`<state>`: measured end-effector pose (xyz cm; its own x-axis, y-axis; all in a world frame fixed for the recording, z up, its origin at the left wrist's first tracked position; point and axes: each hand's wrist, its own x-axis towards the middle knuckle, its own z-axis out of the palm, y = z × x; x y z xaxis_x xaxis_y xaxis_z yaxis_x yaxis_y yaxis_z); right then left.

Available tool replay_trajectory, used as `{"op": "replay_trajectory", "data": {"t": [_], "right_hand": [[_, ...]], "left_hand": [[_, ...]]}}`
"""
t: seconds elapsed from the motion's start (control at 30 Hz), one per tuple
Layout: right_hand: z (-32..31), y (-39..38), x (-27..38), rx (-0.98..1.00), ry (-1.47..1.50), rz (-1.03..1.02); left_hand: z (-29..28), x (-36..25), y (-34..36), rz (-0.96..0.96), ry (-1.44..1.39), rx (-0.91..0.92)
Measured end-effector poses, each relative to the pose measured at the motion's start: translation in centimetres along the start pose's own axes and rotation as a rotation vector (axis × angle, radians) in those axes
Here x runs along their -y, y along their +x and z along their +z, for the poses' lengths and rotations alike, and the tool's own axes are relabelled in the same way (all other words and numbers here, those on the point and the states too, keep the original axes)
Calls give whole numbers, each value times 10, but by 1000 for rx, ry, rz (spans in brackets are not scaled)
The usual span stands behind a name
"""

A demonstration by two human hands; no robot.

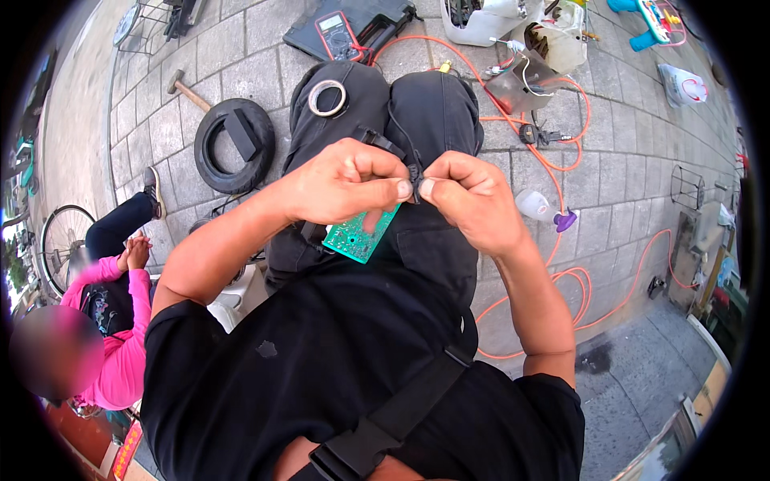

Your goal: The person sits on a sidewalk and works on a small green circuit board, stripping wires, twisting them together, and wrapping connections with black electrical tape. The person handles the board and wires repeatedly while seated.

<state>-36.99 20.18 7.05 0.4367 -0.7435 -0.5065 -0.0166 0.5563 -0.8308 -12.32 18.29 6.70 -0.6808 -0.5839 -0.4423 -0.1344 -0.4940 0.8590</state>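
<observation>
Over my lap, my left hand [349, 184] and my right hand [473, 196] meet, both closed in a pinch. Between the fingertips is a black cord [415, 183] with a thicker, ribbed-looking part; the fingers cover much of it. A thin black length runs from there up between my thighs. Just below my left hand, a green circuit board [353, 240] lies tilted on my lap, partly hidden by that hand. A roll of tape [314, 103] rests on my left thigh. Behind my fingers a small black part [383, 144] shows, its kind unclear.
Ahead on the paving, a red multimeter [338, 36] lies against a black case [301, 30]. To the left are a tyre [263, 152] bearing a black box [240, 135], a hammer [192, 94] and a seated person [120, 353]. An orange hose [588, 108] loops on the right beside a bottle [531, 204].
</observation>
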Motion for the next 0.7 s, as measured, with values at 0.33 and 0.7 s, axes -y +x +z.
{"op": "replay_trajectory", "data": {"t": [0.33,0.7], "right_hand": [[-4,-7,11,48,-208,-31],[8,1,1,-74,179,181]], "left_hand": [[-7,0,-5,-107,-120,59],[6,-7,-6,-203,-91,-56]]}}
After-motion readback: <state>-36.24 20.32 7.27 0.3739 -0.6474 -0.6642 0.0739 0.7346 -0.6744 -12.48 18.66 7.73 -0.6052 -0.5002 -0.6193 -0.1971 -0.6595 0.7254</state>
